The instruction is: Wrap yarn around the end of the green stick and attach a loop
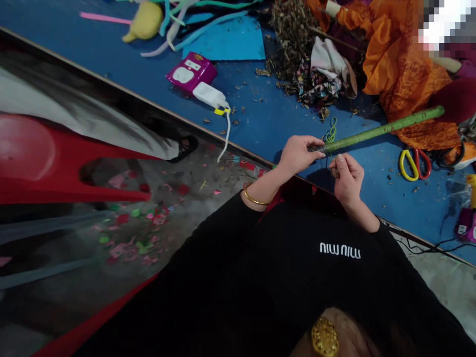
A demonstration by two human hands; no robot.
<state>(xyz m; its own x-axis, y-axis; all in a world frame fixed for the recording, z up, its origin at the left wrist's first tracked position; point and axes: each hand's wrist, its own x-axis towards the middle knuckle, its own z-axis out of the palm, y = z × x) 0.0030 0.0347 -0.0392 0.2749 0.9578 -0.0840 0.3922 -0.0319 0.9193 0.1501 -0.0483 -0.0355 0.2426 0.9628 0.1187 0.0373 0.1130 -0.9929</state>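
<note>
A long green stick (383, 130) with a dark red rounded end (455, 101) lies slanting over the table's near side. My left hand (299, 154) pinches its lower left end, where something dark is wrapped around it. Just below the stick, my right hand (347, 177) is closed, thumb against fingers, on a thin cord that runs up toward the stick. Behind the stick a loose bundle of green cord (330, 130) rests on the blue table (253, 106), close to my left fingers.
Yellow-and-red-handled scissors (417, 164) lie to the right. Orange cloth (401, 69) and dried plant matter (292, 42) cover the back. A purple power socket (193, 74) with a white plug sits left of centre. A red stool (55, 158) stands beyond the table edge.
</note>
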